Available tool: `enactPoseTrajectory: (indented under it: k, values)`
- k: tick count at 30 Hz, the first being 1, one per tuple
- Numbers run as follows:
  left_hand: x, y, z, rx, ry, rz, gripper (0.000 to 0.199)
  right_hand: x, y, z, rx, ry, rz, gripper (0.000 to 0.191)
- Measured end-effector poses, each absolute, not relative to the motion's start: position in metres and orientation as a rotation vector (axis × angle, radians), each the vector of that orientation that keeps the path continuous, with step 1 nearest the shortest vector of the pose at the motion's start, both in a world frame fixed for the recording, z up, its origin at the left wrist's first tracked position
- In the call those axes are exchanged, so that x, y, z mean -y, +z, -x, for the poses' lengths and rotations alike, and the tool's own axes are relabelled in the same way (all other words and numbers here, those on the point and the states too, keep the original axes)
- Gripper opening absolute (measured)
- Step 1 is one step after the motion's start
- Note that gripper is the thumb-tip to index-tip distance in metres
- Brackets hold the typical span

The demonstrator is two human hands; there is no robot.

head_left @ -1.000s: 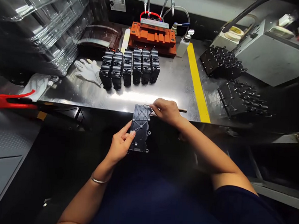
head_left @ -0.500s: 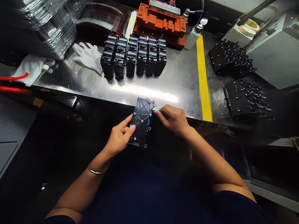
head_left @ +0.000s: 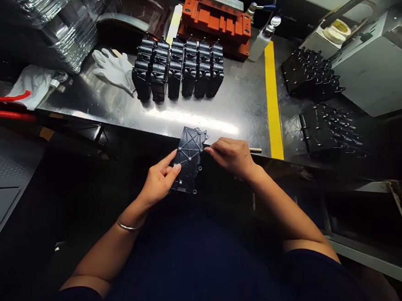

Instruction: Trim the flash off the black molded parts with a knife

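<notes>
A flat black ribbed part (head_left: 190,145) with small round lugs along its right edge is held upright-looking near the front edge of the metal table. My left hand (head_left: 159,177) grips its lower left side, thumb on the face. Close to the part's right edge, my right hand (head_left: 230,155) is closed in a pinch round a thin light stick (head_left: 255,150), whose rear end sticks out to the right of the hand. The stick's tip is hidden or too small to make out at the fingertips.
Several black parts (head_left: 175,68) stand in a row on the metal table (head_left: 121,113). Behind them is an orange fixture (head_left: 217,21). White gloves (head_left: 112,68) lie left. A yellow stripe (head_left: 273,100) runs down the right, with more black parts (head_left: 311,73) beyond.
My right hand has shifted slightly down the part's right edge, and more of the stick's rear end shows. The whole view has moved a little. My left hand keeps its hold.
</notes>
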State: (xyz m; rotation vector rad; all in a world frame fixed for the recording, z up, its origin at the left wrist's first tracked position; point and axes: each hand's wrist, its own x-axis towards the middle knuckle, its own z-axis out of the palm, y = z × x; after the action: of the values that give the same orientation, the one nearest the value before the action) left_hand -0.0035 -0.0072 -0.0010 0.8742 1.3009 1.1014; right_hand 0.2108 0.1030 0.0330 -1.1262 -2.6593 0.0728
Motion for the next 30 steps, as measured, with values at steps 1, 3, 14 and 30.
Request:
enactPoseTrajectory:
  k: [1,3,14,30]
  values:
    - [0.007,-0.001,0.004,-1.296,1.096,-0.88,0.077,-0.104,0.033,-0.211,2.665,0.083,1.121,0.043]
    - [0.007,0.0,0.003,-1.294,1.096,-0.886,0.077,-0.105,0.033,-0.211,2.664,0.082,1.141,0.043]
    - [0.007,-0.004,0.007,-1.31,1.109,-0.882,0.076,-0.108,0.036,-0.209,2.712,0.134,1.09,0.042]
    - [0.007,-0.002,0.003,-1.327,1.129,-0.875,0.074,-0.093,0.017,-0.212,2.409,0.3,1.274,0.04]
